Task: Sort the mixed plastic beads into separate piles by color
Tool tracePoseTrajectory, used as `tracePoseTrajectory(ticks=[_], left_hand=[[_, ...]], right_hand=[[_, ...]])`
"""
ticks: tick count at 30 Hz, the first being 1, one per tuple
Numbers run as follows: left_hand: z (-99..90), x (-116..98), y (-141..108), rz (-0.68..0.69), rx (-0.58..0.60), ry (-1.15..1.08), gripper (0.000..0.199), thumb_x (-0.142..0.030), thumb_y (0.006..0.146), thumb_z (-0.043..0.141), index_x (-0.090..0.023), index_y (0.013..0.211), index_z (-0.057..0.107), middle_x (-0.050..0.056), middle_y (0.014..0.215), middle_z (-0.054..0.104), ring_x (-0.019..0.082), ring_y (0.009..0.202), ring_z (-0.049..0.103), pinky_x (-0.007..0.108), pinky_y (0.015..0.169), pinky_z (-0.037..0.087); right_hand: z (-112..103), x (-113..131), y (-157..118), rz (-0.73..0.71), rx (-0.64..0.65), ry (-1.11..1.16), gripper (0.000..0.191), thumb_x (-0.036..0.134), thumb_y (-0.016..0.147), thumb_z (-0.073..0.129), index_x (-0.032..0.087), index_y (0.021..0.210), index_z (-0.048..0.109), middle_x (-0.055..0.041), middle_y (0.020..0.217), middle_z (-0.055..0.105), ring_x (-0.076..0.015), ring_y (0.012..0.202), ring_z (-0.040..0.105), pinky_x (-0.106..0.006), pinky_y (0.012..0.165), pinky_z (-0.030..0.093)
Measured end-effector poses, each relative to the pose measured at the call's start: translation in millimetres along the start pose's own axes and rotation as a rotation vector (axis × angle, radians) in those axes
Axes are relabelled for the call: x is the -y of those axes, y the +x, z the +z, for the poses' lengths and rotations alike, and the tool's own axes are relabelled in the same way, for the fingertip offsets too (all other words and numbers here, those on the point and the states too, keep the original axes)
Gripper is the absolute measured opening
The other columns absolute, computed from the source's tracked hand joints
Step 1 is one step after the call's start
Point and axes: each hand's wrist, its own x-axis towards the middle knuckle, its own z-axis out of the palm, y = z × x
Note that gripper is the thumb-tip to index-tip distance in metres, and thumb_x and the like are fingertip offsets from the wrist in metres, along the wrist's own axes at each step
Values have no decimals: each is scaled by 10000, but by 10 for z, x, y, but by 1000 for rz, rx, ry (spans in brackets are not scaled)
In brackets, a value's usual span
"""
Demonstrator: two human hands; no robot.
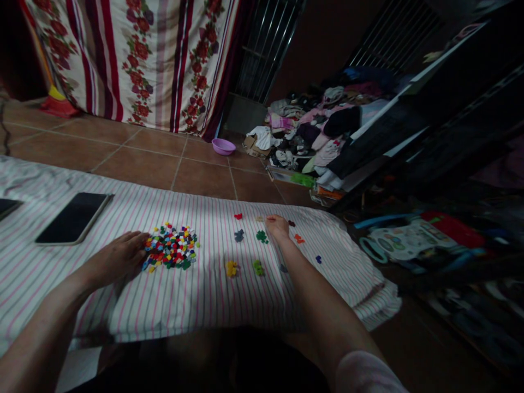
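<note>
A heap of small multicoloured toy bricks (174, 246) lies on a striped cloth (213, 305). My left hand (125, 252) rests at the heap's left edge, its fingers stretched out and their tips touching the bricks. On the right, my right hand (278, 225) reaches to the far side of the cloth with fingers pinched together beside a small beige cluster (260, 218); what sits between the fingertips is too small to tell. Around it lie little single-colour groups: red (238, 216), dark green (262, 237), grey-blue (239, 235), yellow (231, 268), lime green (258, 267), orange (299, 238) and blue (318, 259).
A phone (76, 218) lies left of the heap, with part of another dark device (8, 207) at the left edge. Beyond the cloth, a purple basin (223, 146) stands on the tiled floor. Piled clothes (311, 125) and a dark shelf (409, 98) are at the right.
</note>
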Motion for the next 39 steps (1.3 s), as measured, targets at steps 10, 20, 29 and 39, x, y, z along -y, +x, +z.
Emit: tracePoseTrajectory(ticks=[10,20,29,39], left_hand=[[-55,-72,16,-30,24,-33,489,-417,845,354,-190,1171,640,158,1231,674,315,1159,624,484,1051,486],[-101,-125,8,-52,61,3,529,-400,837,349,-149,1205,635,167,1257,660,295,1182,615,445,1060,484],[-125,-179,10,-75,86,59,498,-315,877,350,-121,1257,605,169,1308,633,273,1244,578,431,1100,448],[-77,-124,1,-55,67,59,434,-295,887,413,-138,1240,609,136,1225,651,217,1149,607,331,1045,460]], right_hand=[[60,52,35,-29,49,-24,243,158,797,596,218,919,797,-63,960,783,-197,910,722,-267,821,529],[13,87,21,-106,154,-56,365,111,823,520,194,1085,760,-90,1086,760,-209,1027,698,-273,886,502],[-89,232,-90,-148,61,-147,375,108,853,463,150,1121,723,-120,1065,748,-236,1034,682,-307,928,476],[112,791,-680,-494,313,114,269,106,816,524,216,896,755,-30,968,750,-184,948,680,-309,916,500]])
